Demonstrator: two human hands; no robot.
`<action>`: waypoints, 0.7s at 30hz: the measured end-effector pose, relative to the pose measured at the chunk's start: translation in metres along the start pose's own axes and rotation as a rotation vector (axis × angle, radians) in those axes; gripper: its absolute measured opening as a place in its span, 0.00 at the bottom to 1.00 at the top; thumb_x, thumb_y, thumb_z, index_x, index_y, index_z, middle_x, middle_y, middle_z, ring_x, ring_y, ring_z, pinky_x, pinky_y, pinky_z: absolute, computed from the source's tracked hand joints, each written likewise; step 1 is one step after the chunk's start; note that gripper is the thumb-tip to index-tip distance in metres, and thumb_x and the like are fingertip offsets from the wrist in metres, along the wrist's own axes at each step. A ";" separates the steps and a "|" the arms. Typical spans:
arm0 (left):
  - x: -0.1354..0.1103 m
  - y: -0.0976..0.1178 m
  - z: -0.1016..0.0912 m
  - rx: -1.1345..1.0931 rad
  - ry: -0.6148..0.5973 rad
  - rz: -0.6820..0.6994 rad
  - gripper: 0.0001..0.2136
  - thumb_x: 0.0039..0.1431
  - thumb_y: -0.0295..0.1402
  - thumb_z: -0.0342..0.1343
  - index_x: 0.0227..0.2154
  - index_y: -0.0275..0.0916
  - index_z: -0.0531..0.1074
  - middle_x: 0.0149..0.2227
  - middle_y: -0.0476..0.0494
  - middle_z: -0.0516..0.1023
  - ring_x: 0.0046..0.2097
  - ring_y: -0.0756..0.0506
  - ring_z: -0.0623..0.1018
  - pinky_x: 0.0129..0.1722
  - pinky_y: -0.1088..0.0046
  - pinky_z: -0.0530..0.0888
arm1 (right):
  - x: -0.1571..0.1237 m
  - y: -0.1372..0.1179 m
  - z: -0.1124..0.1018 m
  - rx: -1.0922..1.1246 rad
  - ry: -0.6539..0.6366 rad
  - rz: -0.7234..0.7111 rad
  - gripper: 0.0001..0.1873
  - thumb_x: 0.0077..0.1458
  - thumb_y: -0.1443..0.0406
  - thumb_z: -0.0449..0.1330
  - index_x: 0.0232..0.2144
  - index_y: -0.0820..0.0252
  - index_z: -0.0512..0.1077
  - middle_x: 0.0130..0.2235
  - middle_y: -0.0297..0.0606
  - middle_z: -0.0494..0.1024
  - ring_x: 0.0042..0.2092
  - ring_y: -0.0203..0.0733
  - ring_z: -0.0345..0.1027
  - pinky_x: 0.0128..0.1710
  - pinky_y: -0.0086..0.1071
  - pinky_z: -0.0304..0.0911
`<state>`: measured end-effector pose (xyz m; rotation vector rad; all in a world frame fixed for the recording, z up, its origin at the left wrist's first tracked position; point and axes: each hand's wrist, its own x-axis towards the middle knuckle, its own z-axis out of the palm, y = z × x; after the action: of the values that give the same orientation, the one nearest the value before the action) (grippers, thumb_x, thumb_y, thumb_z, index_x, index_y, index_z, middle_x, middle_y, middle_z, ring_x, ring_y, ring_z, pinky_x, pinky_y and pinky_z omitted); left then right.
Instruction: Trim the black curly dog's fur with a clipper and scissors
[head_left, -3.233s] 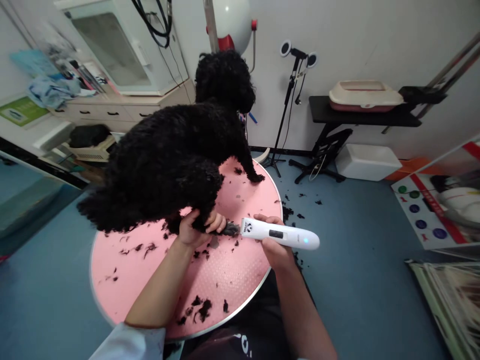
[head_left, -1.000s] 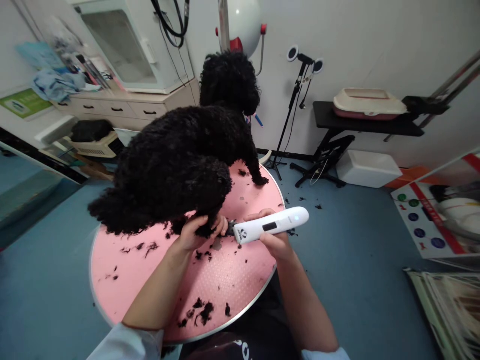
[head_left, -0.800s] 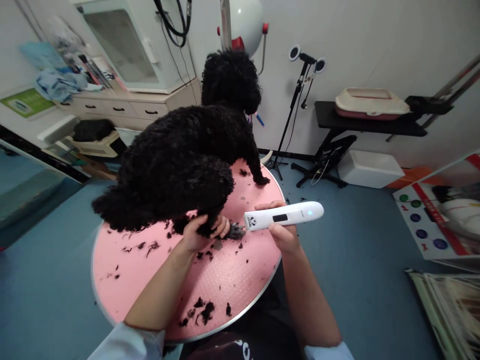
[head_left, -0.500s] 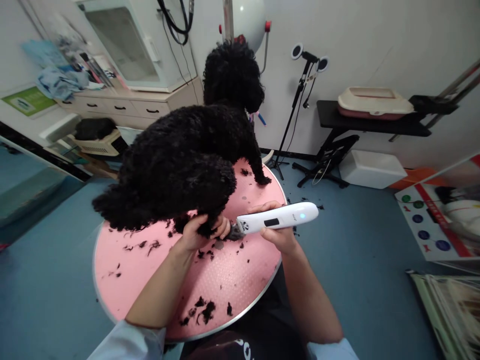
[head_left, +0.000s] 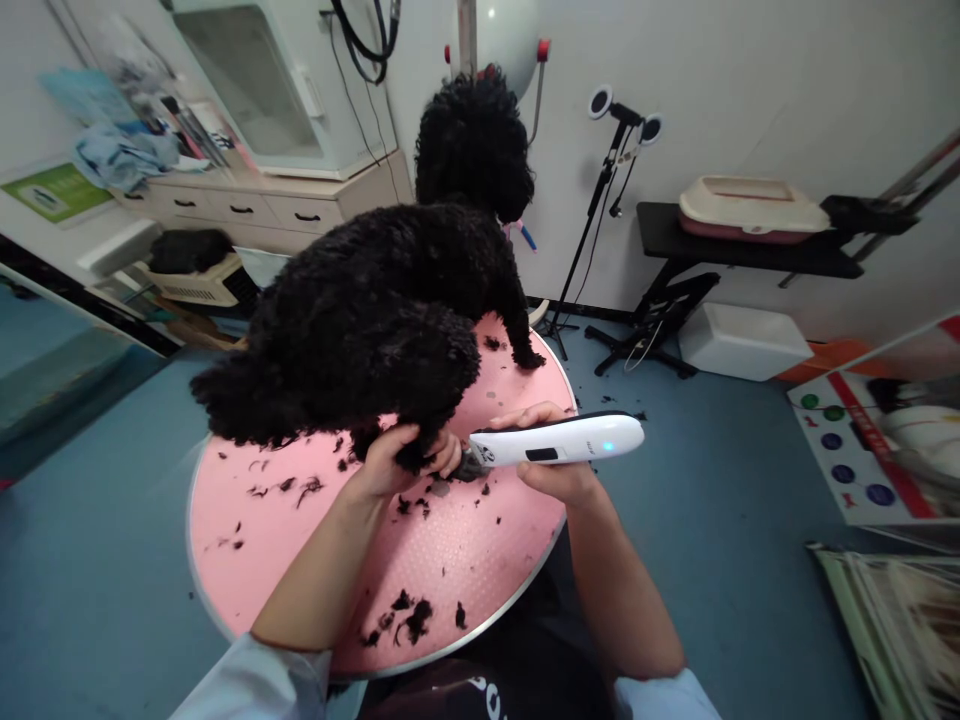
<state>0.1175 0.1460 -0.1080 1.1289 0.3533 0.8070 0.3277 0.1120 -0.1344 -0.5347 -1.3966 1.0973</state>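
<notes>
A curly black dog [head_left: 367,300] stands on a round pink grooming table [head_left: 300,580], its head turned to the right. My left hand [head_left: 397,462] is closed around the dog's lower hind leg, just above the paw [head_left: 469,466]. In my right hand [head_left: 559,478] lies a white hair clipper [head_left: 555,440] with a lit blue light, the thumb below its dark switch. The clipper's head is at the paw; whether the blade touches the hair cannot be made out. Tufts of cut black hair [head_left: 416,620] are scattered over the tabletop.
A metal post [head_left: 466,40] rises behind the dog's head. Beyond the table stand a lamp tripod [head_left: 600,190] and a black table [head_left: 742,243] bearing a litter tray [head_left: 754,205]. Drawers [head_left: 262,210] line the back left. A printed box [head_left: 855,450] is at the right.
The clipper has tilted slightly in my right hand, showing more of its dark upper edge. My left hand keeps its hold on the leg. The whole view has shifted a little.
</notes>
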 end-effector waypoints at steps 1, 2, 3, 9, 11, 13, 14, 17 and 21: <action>0.000 0.000 0.000 0.001 0.002 -0.001 0.22 0.52 0.53 0.51 0.16 0.42 0.56 0.11 0.52 0.51 0.20 0.47 0.61 0.25 0.66 0.60 | 0.000 -0.002 0.001 -0.006 -0.008 0.002 0.18 0.50 0.61 0.67 0.41 0.52 0.65 0.47 0.41 0.78 0.50 0.46 0.73 0.50 0.46 0.69; 0.000 0.000 -0.001 0.002 0.006 -0.002 0.22 0.52 0.53 0.51 0.16 0.42 0.56 0.11 0.53 0.51 0.20 0.47 0.61 0.26 0.66 0.60 | 0.000 -0.005 0.001 -0.011 -0.017 0.000 0.18 0.50 0.62 0.67 0.41 0.52 0.65 0.47 0.41 0.77 0.50 0.46 0.73 0.50 0.46 0.69; 0.000 0.000 -0.001 0.004 0.012 -0.002 0.22 0.51 0.53 0.51 0.15 0.42 0.56 0.11 0.53 0.51 0.20 0.47 0.61 0.26 0.66 0.60 | 0.000 -0.006 0.002 -0.015 -0.025 -0.003 0.17 0.50 0.63 0.67 0.41 0.52 0.65 0.47 0.41 0.77 0.50 0.46 0.73 0.50 0.46 0.69; -0.001 0.003 -0.001 0.011 0.015 -0.010 0.22 0.51 0.54 0.51 0.16 0.42 0.56 0.11 0.52 0.52 0.20 0.47 0.61 0.26 0.66 0.59 | -0.001 -0.005 0.006 -0.021 0.005 0.005 0.18 0.50 0.63 0.66 0.41 0.52 0.65 0.48 0.41 0.78 0.51 0.46 0.73 0.49 0.45 0.69; -0.001 0.004 -0.001 0.020 -0.004 -0.006 0.22 0.51 0.54 0.51 0.16 0.42 0.56 0.11 0.51 0.53 0.20 0.47 0.62 0.26 0.66 0.60 | 0.000 0.000 0.006 -0.042 0.047 0.042 0.19 0.49 0.60 0.67 0.41 0.52 0.64 0.46 0.41 0.78 0.49 0.47 0.74 0.47 0.45 0.70; 0.000 0.004 -0.002 0.040 -0.018 -0.009 0.23 0.51 0.55 0.51 0.16 0.42 0.56 0.12 0.51 0.53 0.20 0.46 0.63 0.27 0.65 0.60 | 0.002 0.006 0.006 -0.060 0.085 0.083 0.21 0.48 0.58 0.68 0.41 0.52 0.64 0.44 0.41 0.79 0.46 0.47 0.75 0.45 0.45 0.71; 0.000 0.004 -0.003 0.051 -0.024 -0.011 0.23 0.51 0.55 0.51 0.16 0.42 0.56 0.12 0.52 0.53 0.20 0.46 0.63 0.27 0.65 0.61 | 0.003 0.009 0.005 -0.057 0.100 0.097 0.22 0.47 0.57 0.68 0.41 0.53 0.64 0.43 0.41 0.80 0.45 0.47 0.75 0.44 0.44 0.71; 0.000 0.002 -0.004 0.074 -0.034 -0.021 0.23 0.50 0.56 0.50 0.16 0.42 0.57 0.12 0.52 0.54 0.20 0.46 0.62 0.28 0.63 0.63 | 0.005 0.018 0.005 -0.003 0.115 0.117 0.22 0.48 0.57 0.67 0.42 0.53 0.63 0.42 0.40 0.80 0.43 0.47 0.75 0.43 0.44 0.71; 0.000 0.001 -0.005 0.071 -0.047 -0.012 0.23 0.50 0.56 0.51 0.17 0.42 0.57 0.13 0.52 0.54 0.20 0.46 0.63 0.28 0.63 0.63 | 0.005 0.024 0.007 0.040 0.115 0.143 0.23 0.48 0.58 0.68 0.43 0.52 0.63 0.43 0.39 0.80 0.34 0.43 0.75 0.33 0.38 0.71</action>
<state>0.1143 0.1492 -0.1093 1.2092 0.3512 0.7614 0.3132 0.1248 -0.1514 -0.6667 -1.2486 1.1876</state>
